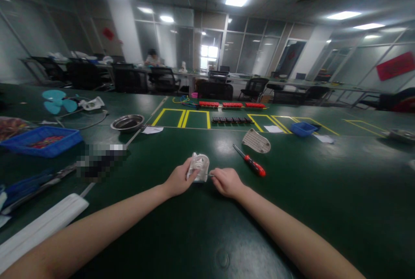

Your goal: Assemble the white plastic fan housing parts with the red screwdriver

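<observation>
My left hand is closed around a white plastic housing with a rounded, hollowed face, held just over the green table. At the housing's right side, the fingers of my right hand pinch a small, thin piece; it is too small to name. Right of my hands lies a screwdriver with a red and black handle, its shaft pointing away to the left. Beyond it rests a pale slotted cover plate with rounded ends.
A blue tray of small parts, a metal bowl and turquoise fan blades stand on the left. Black parts and red parts form rows at the back. A smaller blue bin sits back right.
</observation>
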`<control>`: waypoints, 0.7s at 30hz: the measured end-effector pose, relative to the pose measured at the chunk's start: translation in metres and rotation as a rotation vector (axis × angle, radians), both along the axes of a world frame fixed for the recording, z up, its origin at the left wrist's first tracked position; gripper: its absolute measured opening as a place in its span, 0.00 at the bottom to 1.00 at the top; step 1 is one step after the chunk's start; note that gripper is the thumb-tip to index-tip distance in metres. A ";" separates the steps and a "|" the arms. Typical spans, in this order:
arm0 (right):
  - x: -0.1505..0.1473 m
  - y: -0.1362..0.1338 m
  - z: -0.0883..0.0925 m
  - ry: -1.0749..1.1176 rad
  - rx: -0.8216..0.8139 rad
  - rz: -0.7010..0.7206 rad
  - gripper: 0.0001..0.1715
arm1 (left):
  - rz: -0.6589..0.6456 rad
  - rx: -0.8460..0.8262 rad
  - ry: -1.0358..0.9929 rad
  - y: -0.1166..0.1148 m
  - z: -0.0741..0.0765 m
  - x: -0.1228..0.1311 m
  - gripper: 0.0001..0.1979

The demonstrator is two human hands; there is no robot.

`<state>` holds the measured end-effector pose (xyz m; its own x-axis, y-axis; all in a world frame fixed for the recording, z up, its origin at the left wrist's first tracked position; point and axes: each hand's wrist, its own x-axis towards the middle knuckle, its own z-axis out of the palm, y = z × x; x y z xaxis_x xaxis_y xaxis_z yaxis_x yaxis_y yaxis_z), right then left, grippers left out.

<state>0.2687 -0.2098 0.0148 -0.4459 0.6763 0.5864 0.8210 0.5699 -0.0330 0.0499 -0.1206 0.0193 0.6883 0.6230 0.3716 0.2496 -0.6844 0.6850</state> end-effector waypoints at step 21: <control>-0.023 -0.016 0.019 -0.217 0.210 0.057 0.15 | -0.135 0.438 0.110 -0.007 -0.001 -0.006 0.31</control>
<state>0.2457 -0.2256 0.0341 -0.6097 0.5210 0.5974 0.7626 0.5911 0.2628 0.0443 -0.1275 0.0179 0.8022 0.3260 0.5002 0.1934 -0.9345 0.2989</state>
